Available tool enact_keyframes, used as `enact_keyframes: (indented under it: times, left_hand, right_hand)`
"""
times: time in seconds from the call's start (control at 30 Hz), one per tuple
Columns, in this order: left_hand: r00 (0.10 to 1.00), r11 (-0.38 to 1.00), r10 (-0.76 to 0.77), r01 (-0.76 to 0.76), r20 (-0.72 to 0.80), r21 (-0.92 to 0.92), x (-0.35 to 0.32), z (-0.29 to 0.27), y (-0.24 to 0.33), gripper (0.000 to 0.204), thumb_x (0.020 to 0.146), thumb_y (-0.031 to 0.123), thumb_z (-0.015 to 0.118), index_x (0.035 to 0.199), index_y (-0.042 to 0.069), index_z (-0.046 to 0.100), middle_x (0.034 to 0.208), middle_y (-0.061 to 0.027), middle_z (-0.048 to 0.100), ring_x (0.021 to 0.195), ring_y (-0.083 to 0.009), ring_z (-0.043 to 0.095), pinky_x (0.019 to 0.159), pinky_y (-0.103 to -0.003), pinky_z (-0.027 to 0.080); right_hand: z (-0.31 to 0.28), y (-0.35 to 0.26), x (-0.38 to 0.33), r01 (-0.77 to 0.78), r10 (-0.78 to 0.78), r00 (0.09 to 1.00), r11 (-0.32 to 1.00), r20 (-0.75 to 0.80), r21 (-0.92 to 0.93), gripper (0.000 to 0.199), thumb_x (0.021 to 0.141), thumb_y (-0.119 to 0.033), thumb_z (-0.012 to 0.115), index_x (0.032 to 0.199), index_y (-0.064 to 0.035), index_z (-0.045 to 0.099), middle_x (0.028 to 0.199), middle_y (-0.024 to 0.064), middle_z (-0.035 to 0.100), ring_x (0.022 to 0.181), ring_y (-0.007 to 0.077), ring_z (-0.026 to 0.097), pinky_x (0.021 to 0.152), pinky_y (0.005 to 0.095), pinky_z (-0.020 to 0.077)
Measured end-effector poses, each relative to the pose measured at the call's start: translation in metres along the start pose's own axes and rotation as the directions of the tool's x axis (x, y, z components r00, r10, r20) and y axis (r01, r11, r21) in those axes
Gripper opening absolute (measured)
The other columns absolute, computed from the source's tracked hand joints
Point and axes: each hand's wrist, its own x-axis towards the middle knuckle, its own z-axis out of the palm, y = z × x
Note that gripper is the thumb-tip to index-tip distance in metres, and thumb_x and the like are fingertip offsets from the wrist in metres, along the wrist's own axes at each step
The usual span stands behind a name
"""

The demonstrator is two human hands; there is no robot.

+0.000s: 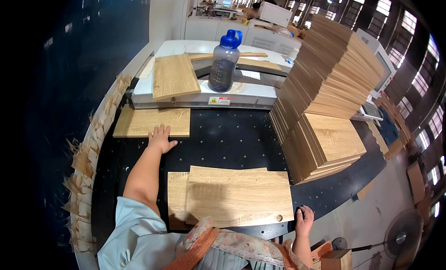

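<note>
My left hand (pixel 161 139) reaches forward with its fingers spread flat on the near edge of a wood-grain board (pixel 148 121). That board lies at the left, against the white machine beam (pixel 176 102). Nearer to me lie overlapping wood-grain panels; the top panel (pixel 241 195) has a round dark mark near its lower right corner. One panel underneath (pixel 177 191) sticks out at the left. My right hand (pixel 304 218) rests beside the right end of the top panel, its fingers loosely bent and holding nothing visible. Whether it touches the panel I cannot tell.
A tall, leaning stack of boards (pixel 320 70) stands on the right of the black studded table (pixel 223 144), with a lower pile (pixel 334 135) in front. A blue-capped bottle (pixel 225 61) and another board (pixel 174 75) sit on the beam. A fan (pixel 402 237) stands at lower right.
</note>
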Motion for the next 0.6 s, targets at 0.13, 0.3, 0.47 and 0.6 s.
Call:
enact_keyframes:
  times: [0.13, 0.3, 0.47, 0.6]
  left_hand:
    - [0.984, 0.969, 0.071, -0.107, -0.164, -0.223, -0.049, 0.016, 0.001, 0.08, 0.082, 0.049, 0.06, 0.143, 0.008, 0.028, 0.15, -0.0188, 0.019, 0.139, -0.034, 0.014, 0.111, -0.048, 0.018]
    - [0.967, 0.829, 0.088, -0.204, -0.239, -0.52, -0.148, 0.056, -0.005, 0.077, 0.082, 0.04, 0.063, 0.139, -0.001, 0.031, 0.143, -0.0261, 0.029, 0.136, -0.0387, 0.022, 0.111, -0.042, 0.019]
    - [0.974, 0.788, 0.19, -0.226, -0.122, -0.573, -0.205, 0.062, 0.014, 0.08, 0.082, 0.039, 0.062, 0.141, 0.001, 0.025, 0.145, -0.0267, 0.025, 0.139, -0.0372, 0.015, 0.112, -0.046, 0.007]
    - [0.981, 0.842, 0.157, -0.191, -0.11, -0.504, -0.212, 0.061, 0.021, 0.083, 0.082, 0.038, 0.062, 0.143, 0.001, 0.02, 0.147, -0.0262, 0.019, 0.14, -0.0373, 0.009, 0.112, -0.045, 0.004]
  right_hand:
    - [-0.004, -0.002, 0.0, -0.165, 0.114, 0.965, 0.964, 0.235, 0.211, 0.036, 0.083, -0.019, 0.063, 0.113, -0.0007, 0.06, 0.118, 0.0191, 0.057, 0.115, 0.0334, 0.051, 0.099, 0.04, 0.0367]
    - [-0.001, -0.039, 0.008, -0.128, -0.006, 0.89, 0.957, 0.455, 0.262, 0.052, 0.078, -0.016, 0.068, 0.123, 0.0011, 0.05, 0.119, 0.0234, 0.055, 0.115, 0.0333, 0.05, 0.097, 0.0391, 0.0385]
    - [0.0, -0.057, 0.01, -0.111, -0.054, 0.863, 0.95, 0.503, 0.293, 0.056, 0.075, -0.01, 0.07, 0.124, 0.002, 0.047, 0.113, 0.022, 0.057, 0.106, 0.0339, 0.054, 0.09, 0.0385, 0.0432]
    - [0.012, -0.076, -0.001, -0.028, -0.11, 0.837, 0.969, 0.536, 0.244, 0.061, 0.077, -0.016, 0.07, 0.128, 0.0029, 0.043, 0.12, 0.0244, 0.053, 0.111, 0.0386, 0.05, 0.098, 0.0426, 0.0366]
